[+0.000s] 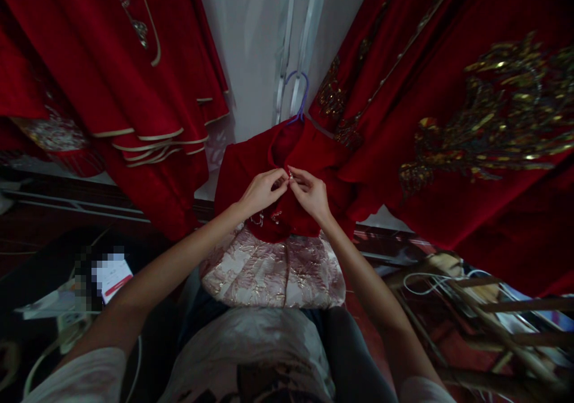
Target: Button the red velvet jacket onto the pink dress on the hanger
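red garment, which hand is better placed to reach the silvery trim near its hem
Probably the left hand: it's nearer the silvery trim than the right hand, though both pinch a small shiny piece.

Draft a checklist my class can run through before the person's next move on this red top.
1. Left hand at the top's front: ok, fingertips near the neck opening.
2. Right hand beside it: ok, fingertips meeting the left's.
3. Purple hanger in the red top: ok, hook rising from the neckline.
4. Small shiny piece fastened: cannot tell, fingers partly hide it.
5. Patterned cloth visible below the red hem: ok.
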The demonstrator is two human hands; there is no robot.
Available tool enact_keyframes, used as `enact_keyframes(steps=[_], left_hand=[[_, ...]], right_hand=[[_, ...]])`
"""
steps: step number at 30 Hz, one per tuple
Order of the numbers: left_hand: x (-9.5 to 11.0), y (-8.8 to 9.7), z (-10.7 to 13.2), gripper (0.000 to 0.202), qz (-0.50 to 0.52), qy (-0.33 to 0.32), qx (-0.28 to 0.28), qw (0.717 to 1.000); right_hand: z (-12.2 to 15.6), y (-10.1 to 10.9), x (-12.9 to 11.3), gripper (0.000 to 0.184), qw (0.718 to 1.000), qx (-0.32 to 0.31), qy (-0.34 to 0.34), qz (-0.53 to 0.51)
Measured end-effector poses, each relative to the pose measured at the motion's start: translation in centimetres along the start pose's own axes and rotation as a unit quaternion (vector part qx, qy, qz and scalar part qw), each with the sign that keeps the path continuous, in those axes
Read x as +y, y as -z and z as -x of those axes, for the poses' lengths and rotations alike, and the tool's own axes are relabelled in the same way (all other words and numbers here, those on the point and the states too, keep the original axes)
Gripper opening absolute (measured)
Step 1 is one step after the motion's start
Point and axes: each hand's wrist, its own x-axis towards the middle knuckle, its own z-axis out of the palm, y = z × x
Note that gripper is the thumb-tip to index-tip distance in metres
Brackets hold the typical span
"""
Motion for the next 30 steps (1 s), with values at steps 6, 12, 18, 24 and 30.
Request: enact_keyframes(steps=[6, 12, 18, 24, 30], left_hand=[[-0.9, -3.2, 0.7, 0.027, 0.227, 0.082, 0.036, 0.97], [-2.3, -4.2, 2.0, 0.035, 0.32, 0.145, 0.041, 0.935], [-3.8, -4.6, 3.2, 0.038, 0.264, 0.174, 0.008, 0.949], [-3.0, -5.8, 3.6, 0.04, 0.277, 0.17, -0.076, 0.943], [-2.3, -5.3, 5.6, 0.027, 0.185, 0.152, -0.051, 0.97]], right_hand=[[2.1, -0.6, 0.6, 0.076, 0.996, -0.044, 0.037, 0.069], [4.5, 2.6, 2.0, 0.063, 0.985, -0.091, -0.026, 0.143], [5.2, 7.3, -0.7, 0.022, 0.992, 0.025, -0.087, 0.087], [5.5, 6.3, -5.0, 0.033, 0.98, -0.146, -0.091, -0.095], [5.1, 3.3, -2.7, 0.033, 0.97, -0.199, -0.092, -0.102]])
